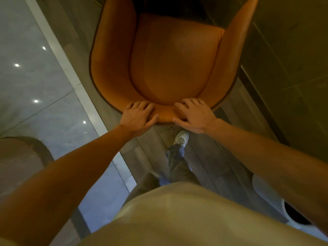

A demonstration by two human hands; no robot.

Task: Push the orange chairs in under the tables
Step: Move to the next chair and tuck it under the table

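Observation:
An orange leather armchair (pixel 174 59) with a curved backrest fills the upper middle of the head view, seen from above and behind. My left hand (pixel 139 115) grips the top rim of the backrest, fingers curled over the edge and thumb along the back. My right hand (pixel 192 114) holds the same rim a little to the right, fingers over the top, thumb behind. The front of the seat runs into a dark shadow at the top edge, where a table edge (pixel 168 4) seems to overhang it.
A glossy grey tile floor (pixel 35 77) with a pale border strip lies left. Wood plank flooring (pixel 204 148) is under my feet; one grey shoe (pixel 181 138) stands just behind the chair. A rounded object (pixel 19 157) sits at lower left. A dark wall panel (pixel 292 59) runs along the right.

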